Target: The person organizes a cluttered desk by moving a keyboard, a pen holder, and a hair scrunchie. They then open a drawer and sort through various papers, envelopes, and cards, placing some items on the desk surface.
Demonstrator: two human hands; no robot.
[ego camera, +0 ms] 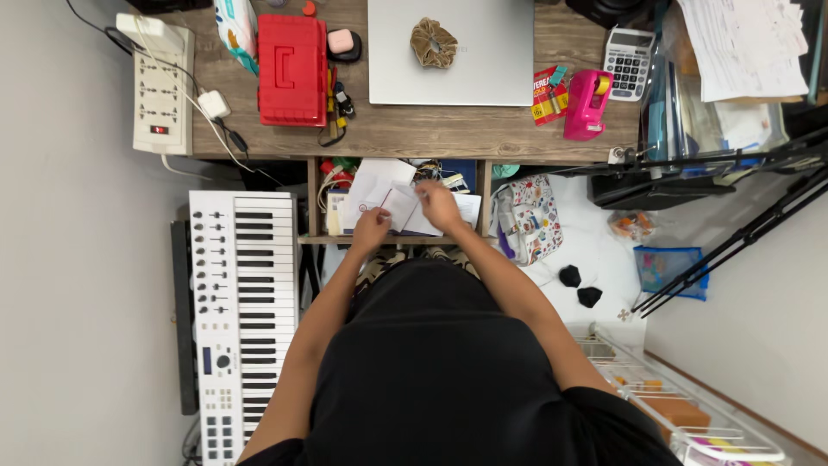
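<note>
A small white booklet (pixel 402 210) lies open over the contents of a pulled-out drawer (pixel 392 239) just under the near edge of the bench (pixel 431 134). The left hand (pixel 372 229) pinches the booklet's near left corner, grip pressed together on the paper. The right hand (pixel 440 205) rests on its right side, fingers curled onto a page; how tightly they close cannot be told.

The drawer holds a loose white sheet (pixel 373 179) beneath the booklet, tangled cables and small coloured odds at the far side, too jumbled to tell apart.

On the bench beyond sit a closed silver laptop (pixel 450 52) with a brown scrunchie (pixel 433 42) on its lid, a red toolbox (pixel 292 69) to the left and a pink tape dispenser (pixel 586 103) and a calculator (pixel 628 62) to the right.

Left of the drawer stands a white keyboard (pixel 243 319). To the right, a patterned pouch (pixel 530 216) lies on the floor.
</note>
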